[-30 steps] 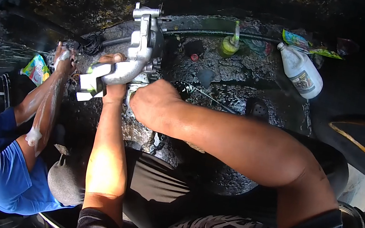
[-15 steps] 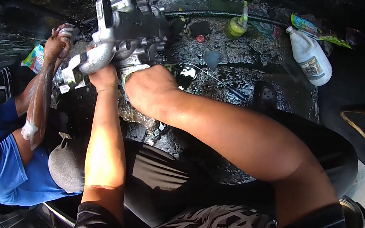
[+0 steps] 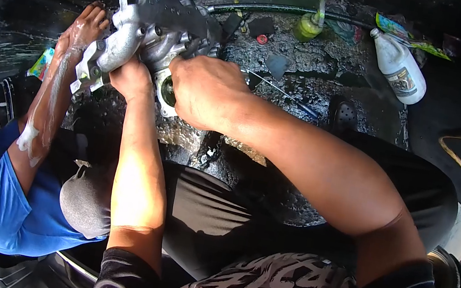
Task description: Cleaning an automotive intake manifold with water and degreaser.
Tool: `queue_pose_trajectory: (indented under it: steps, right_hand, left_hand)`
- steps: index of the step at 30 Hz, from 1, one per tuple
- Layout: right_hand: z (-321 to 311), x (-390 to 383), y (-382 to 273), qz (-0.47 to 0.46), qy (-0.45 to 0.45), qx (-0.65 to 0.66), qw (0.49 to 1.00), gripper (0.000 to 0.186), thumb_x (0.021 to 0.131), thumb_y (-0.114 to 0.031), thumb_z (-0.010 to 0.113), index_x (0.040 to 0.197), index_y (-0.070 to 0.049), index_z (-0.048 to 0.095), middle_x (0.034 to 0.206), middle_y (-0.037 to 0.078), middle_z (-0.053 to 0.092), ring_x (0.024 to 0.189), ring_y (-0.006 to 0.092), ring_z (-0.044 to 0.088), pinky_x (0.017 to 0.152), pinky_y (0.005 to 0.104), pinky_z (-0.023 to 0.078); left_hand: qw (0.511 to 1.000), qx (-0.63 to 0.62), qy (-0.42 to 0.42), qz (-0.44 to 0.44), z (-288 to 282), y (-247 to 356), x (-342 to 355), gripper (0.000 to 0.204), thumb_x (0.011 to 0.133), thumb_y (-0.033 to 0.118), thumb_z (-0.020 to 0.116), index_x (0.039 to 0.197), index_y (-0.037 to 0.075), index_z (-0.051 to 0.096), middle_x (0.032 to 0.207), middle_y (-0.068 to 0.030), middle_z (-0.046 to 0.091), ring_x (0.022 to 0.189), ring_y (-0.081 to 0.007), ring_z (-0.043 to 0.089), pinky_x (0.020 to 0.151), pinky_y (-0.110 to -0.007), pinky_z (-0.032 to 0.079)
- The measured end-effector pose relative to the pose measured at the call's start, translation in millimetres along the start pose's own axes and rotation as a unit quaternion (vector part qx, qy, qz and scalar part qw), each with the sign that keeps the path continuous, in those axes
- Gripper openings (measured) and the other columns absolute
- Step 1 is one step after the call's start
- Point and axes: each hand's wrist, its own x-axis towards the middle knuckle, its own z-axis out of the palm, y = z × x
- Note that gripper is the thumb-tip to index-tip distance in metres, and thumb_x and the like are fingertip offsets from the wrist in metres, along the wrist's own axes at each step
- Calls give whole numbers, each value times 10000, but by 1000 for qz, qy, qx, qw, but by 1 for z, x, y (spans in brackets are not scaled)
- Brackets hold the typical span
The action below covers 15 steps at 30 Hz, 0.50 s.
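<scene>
A silvery cast-metal engine intake manifold (image 3: 169,21) with curved pipes and bolt holes is held up over the wet ground. My left hand (image 3: 131,78) is closed around its underside, beneath the thick bent pipe; the fingertips are hidden behind the metal. At the round flange (image 3: 167,94) with a dark bore, my right hand (image 3: 209,91) is closed, knuckles up, over the upper right rim. Its fingertips are turned away, so whatever they grip cannot be made out.
At the left, a co-worker in a blue shirt (image 3: 3,191) rubs soapy hands (image 3: 82,30) close to the manifold. A yellow-green spouted bottle (image 3: 308,27), a white jug (image 3: 398,68), a red cap (image 3: 262,39) and a thin rod with a dark handle (image 3: 304,106) lie beyond my hands.
My right hand has shifted up and right at the flange, baring its dark bore. The manifold has tilted slightly. The co-worker's hands have moved closer to it.
</scene>
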Motion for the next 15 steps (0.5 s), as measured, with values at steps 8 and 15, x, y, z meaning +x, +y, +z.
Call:
queue_pose_trajectory:
  steps: [8, 15]
  right_hand:
    - [-14, 3, -3, 46, -6, 7, 999, 241, 890, -97, 580, 1081, 23, 665, 1050, 234, 734, 1036, 391, 713, 897, 472, 559]
    - [-12, 1, 14, 45, 48, 80, 995, 185, 918, -67, 549, 1037, 19, 663, 1016, 241, 733, 1010, 378, 720, 887, 453, 555]
  left_hand:
    - [989, -115, 24, -93, -6, 26, 2, 506, 896, 395, 738, 1222, 8, 723, 1209, -143, 750, 1138, -283, 682, 1006, -397, 490]
    - [983, -157, 81, -52, -2, 39, 1, 403, 898, 230, 754, 1215, -15, 709, 1226, -127, 742, 1136, -248, 670, 1014, -383, 485]
